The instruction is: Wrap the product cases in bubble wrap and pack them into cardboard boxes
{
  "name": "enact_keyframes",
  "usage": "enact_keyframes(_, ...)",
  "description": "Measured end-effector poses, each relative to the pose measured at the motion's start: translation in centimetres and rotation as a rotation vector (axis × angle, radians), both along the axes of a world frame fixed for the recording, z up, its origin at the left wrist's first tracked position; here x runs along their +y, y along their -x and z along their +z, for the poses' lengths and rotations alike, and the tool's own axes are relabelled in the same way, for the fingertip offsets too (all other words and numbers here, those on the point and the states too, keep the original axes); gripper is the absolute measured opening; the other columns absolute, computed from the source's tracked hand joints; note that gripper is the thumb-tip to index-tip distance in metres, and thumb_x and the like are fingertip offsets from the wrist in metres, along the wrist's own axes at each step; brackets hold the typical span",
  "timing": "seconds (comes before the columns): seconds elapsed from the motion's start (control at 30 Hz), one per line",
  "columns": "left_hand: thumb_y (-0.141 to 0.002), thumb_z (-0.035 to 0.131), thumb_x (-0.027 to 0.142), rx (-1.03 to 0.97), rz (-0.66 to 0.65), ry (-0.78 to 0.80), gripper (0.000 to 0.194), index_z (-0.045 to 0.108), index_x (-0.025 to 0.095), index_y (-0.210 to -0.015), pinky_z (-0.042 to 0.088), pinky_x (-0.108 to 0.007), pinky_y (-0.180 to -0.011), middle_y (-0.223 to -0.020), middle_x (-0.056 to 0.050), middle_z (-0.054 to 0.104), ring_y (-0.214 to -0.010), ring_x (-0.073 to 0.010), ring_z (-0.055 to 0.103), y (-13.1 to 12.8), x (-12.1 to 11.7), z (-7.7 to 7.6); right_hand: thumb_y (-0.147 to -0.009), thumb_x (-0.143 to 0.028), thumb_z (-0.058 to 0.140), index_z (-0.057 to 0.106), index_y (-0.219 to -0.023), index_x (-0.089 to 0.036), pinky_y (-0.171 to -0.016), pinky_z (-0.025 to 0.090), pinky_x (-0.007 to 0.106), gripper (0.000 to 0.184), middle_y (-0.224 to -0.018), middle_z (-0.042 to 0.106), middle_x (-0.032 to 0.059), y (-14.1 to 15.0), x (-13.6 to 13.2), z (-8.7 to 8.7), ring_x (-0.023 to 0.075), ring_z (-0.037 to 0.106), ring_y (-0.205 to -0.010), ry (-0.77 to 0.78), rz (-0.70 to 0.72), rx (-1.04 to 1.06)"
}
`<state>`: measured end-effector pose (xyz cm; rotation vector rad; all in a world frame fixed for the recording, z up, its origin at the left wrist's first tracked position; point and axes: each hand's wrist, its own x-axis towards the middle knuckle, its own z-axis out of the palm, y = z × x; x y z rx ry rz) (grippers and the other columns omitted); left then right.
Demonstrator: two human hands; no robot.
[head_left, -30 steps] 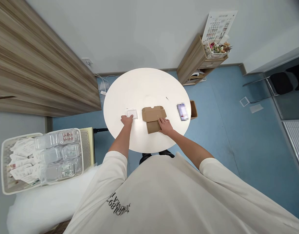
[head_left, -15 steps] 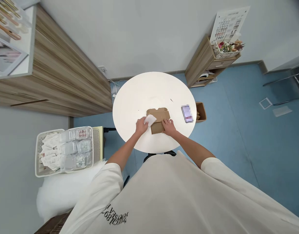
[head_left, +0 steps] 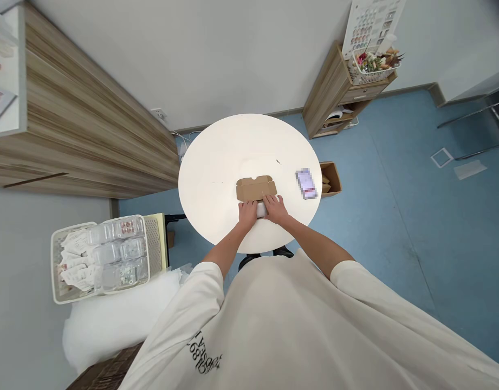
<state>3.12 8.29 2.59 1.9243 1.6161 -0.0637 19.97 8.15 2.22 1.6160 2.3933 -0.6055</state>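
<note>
A small brown cardboard box (head_left: pixel 255 190) lies on the round white table with its flap laid open away from me. In its near part sits a white wrapped packet (head_left: pixel 261 210), showing between my two hands. My left hand (head_left: pixel 247 214) is closed at the packet's left end, its fingertips over the box. On the other side, my right hand (head_left: pixel 276 210) rests with its fingers stretched out and apart, touching the box and the packet's right end. Both hands cover the box's side walls.
A phone with a blurred screen (head_left: pixel 306 183) lies at the right of the table (head_left: pixel 216 157). A small dark scrap (head_left: pixel 278 162) is behind the box. Beyond the right edge, an open carton (head_left: pixel 334 179) stands on the floor. White baskets of clear packs (head_left: pixel 119 246) stand at left.
The white packet has moved from above the box's left side down into its near part. My left hand went right and closer to my right hand. The view shifted slightly.
</note>
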Motion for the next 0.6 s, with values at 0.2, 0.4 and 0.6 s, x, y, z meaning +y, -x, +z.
enact_keyframes(0.2, -0.091, 0.054, 0.025, -0.083, 0.208, -0.053, 0.025, 0.057, 0.021, -0.116, 0.03, -0.053, -0.106, -0.126, -0.02, 0.057, -0.13, -0.0388, 0.044, 0.4, -0.9, 0.2, -0.085, -0.048, 0.064, 0.018, -0.162, -0.013, -0.12, 0.011, 0.058, 0.096, -0.161, 0.032, 0.0221, 0.0, 0.1, -0.3, 0.0357, 0.024, -0.15, 0.029, 0.0, 0.028)
enact_keyframes(0.4, -0.093, 0.05, 0.028, -0.155, 0.665, -0.155, 0.034, 0.049, 0.02, -0.127, 0.036, -0.05, -0.106, -0.135, -0.018, 0.051, -0.131, -0.0344, 0.045, 3.3, 0.0, 0.0, -0.085, -0.047, 0.065, 0.019, -0.162, -0.014, -0.121, 0.007, 0.057, 0.095, -0.165, 0.024, 0.0203, -0.4, -0.3, 0.2, 0.0344, 0.014, -0.153, 0.016, 0.037, 0.024)
enact_keyframes(0.6, -0.097, 0.045, 0.035, -0.425, 0.919, 0.066, 0.029, 0.054, 0.022, -0.121, 0.046, -0.037, -0.098, -0.13, -0.012, 0.06, -0.117, -0.0229, 0.059, 6.1, 3.1, -1.0, -0.095, -0.05, 0.047, 0.02, -0.161, -0.015, -0.119, 0.018, 0.056, 0.08, -0.167, 0.017, 0.0192, -1.5, 0.8, 1.3, 0.0357, 0.017, -0.152, -0.086, -0.255, 0.136)
